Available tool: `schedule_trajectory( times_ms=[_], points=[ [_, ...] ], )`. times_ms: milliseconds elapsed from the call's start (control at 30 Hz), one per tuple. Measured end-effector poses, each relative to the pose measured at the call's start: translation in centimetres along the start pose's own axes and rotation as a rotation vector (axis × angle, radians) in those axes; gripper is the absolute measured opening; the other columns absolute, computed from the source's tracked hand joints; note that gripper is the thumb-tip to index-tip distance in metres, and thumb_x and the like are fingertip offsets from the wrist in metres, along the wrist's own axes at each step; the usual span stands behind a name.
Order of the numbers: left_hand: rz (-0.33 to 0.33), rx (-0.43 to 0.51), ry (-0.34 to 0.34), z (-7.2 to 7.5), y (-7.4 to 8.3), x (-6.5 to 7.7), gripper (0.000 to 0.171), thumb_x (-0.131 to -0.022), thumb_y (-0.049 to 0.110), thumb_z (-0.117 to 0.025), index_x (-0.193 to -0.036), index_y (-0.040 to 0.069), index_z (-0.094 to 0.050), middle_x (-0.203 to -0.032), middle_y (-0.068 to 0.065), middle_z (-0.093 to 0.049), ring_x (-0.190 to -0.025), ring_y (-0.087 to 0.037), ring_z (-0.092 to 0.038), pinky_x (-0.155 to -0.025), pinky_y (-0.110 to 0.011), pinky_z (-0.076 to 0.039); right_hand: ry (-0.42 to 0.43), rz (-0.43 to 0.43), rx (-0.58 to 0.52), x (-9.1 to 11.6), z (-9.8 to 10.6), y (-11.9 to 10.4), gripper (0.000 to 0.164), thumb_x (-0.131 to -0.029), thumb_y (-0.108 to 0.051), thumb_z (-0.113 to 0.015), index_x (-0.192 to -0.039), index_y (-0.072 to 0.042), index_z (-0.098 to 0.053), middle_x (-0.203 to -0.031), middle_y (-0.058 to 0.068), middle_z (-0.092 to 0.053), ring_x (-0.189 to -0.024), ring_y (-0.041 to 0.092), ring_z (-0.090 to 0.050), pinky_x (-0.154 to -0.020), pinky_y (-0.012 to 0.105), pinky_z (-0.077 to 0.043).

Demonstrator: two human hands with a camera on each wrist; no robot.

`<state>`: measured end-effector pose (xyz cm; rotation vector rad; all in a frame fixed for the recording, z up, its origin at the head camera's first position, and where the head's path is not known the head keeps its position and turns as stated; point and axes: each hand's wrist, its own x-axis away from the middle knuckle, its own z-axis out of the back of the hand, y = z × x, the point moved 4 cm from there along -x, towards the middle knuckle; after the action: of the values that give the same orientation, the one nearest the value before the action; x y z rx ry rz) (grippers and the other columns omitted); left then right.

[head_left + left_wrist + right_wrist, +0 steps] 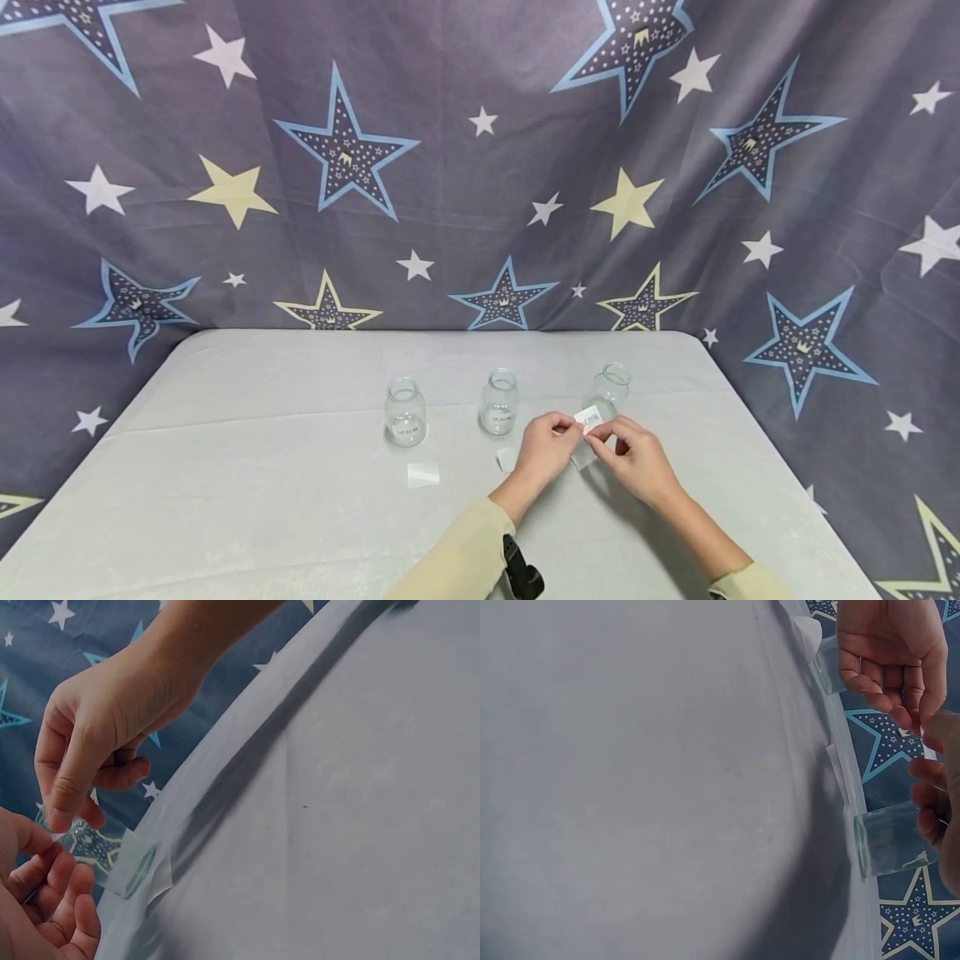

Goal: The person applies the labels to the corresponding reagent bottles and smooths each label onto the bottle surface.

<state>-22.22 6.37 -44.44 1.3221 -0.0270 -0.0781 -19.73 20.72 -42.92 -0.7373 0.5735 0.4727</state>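
Observation:
A small white label (pixel 588 417) with dark print is held up between both hands in the head view. My left hand (pixel 549 448) pinches its lower edge from the left between thumb and finger. From the right, my right hand (pixel 636 457) pinches the same edge, its fingertips close to the left ones. Just behind the label stands the right glass jar (pixel 615 383), open-topped and partly hidden by the label and hands. Below the fingertips, a pale backing sheet (pixel 583 456) lies on the table near this jar.
A middle glass jar (pixel 498 404) and a left glass jar (pixel 406 413) stand on the pale tablecloth (pixel 262 467), each with a printed label low on its side. A clear sheet (pixel 423 475) and a curled white piece (pixel 507 459) lie before them. A star-patterned curtain (pixel 450 167) hangs behind.

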Motion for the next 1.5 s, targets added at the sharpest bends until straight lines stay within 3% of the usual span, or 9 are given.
schedule_trajectory(
  times_ms=[300,533,667,800,1133,1500],
  points=[
    [-0.004,0.0,0.014,-0.2,-0.1,-0.1,0.014,-0.083,0.019,-0.063,-0.083,0.006,-0.069,-0.07,0.001,-0.062,-0.061,-0.002,-0.05,-0.057,-0.018,-0.043,0.046,-0.065,-0.002,0.0,0.4,0.6,0.014,-0.074,0.001,-0.074,-0.076,-0.011,-0.067,-0.069,-0.006,-0.059,-0.052,-0.003,-0.038,-0.048,0.012,-0.032],
    [-0.012,-0.021,-0.007,-0.4,0.1,-0.1,0.013,-0.083,0.018,-0.063,-0.083,0.006,-0.069,-0.072,0.001,-0.063,-0.063,-0.003,-0.05,-0.058,-0.018,-0.043,0.065,-0.257,0.019,-0.2,1.1,2.0,0.004,-0.079,-0.007,-0.072,-0.081,-0.008,-0.069,-0.075,0.001,-0.064,-0.055,-0.002,-0.039,-0.051,0.016,-0.035],
    [-0.027,-0.059,-0.021,-0.6,0.3,-0.1,0.013,-0.083,0.018,-0.063,-0.083,0.007,-0.069,-0.075,0.001,-0.063,-0.065,-0.003,-0.049,-0.061,-0.018,-0.042,0.006,-0.405,0.006,-0.1,1.1,2.7,0.008,-0.084,-0.015,-0.068,-0.087,-0.007,-0.07,-0.083,0.005,-0.066,-0.059,0.0,-0.043,-0.055,0.019,-0.038],
    [-0.037,-0.097,-0.041,-0.8,0.4,-0.1,0.012,-0.084,0.019,-0.063,-0.083,0.009,-0.069,-0.077,0.002,-0.063,-0.067,-0.003,-0.049,-0.061,-0.018,-0.042,-0.047,-0.479,-0.034,0.1,1.1,3.2,0.012,-0.087,-0.018,-0.066,-0.088,-0.006,-0.069,-0.084,0.007,-0.067,-0.062,0.002,-0.046,-0.058,0.019,-0.039],
    [-0.064,-0.148,-0.065,-1.2,0.4,-1.1,0.007,-0.082,0.015,-0.065,-0.083,0.009,-0.068,-0.076,0.002,-0.062,-0.067,-0.004,-0.05,-0.062,-0.018,-0.042,-0.055,-0.532,-0.081,0.3,1.4,3.9,0.016,-0.089,-0.021,-0.064,-0.087,-0.006,-0.068,-0.083,0.007,-0.065,-0.066,0.003,-0.047,-0.061,0.018,-0.04],
    [-0.082,-0.277,-0.055,-1.9,0.4,-2.2,0.007,-0.084,0.018,-0.065,-0.082,0.012,-0.068,-0.077,0.004,-0.065,-0.07,-0.005,-0.054,-0.064,-0.019,-0.043,-0.019,-0.544,-0.106,0.8,1.3,5.0,0.013,-0.088,-0.018,-0.065,-0.086,-0.006,-0.068,-0.082,0.005,-0.066,-0.07,0.001,-0.051,-0.066,0.017,-0.042]
  ],
)
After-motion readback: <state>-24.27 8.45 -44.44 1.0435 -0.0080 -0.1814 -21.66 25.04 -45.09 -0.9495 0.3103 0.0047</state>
